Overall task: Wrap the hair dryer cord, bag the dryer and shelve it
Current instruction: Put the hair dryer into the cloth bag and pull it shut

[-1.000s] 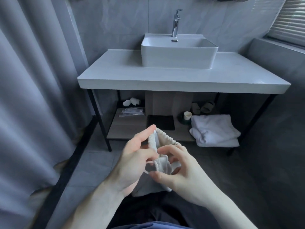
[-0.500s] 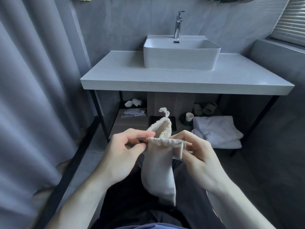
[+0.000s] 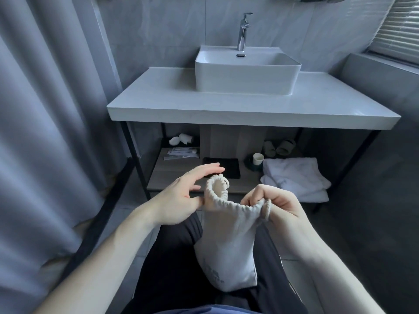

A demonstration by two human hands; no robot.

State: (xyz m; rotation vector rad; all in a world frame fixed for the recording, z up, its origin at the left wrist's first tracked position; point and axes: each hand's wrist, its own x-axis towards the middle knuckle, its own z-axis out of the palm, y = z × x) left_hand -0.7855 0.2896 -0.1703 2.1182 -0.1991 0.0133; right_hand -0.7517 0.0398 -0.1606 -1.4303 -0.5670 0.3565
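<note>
Hanging over the person's lap, the cloth bag (image 3: 226,241) has its gathered rim pulled wide. The right hand (image 3: 275,203) has a pinching grip on the rim's right edge; the left hand (image 3: 181,196) touches the left edge, fingers straight. Beyond them, the shelf (image 3: 179,175) under the worktop (image 3: 249,109) shows bare wood between a black mat (image 3: 226,166) and folded towels (image 3: 297,177).
</note>
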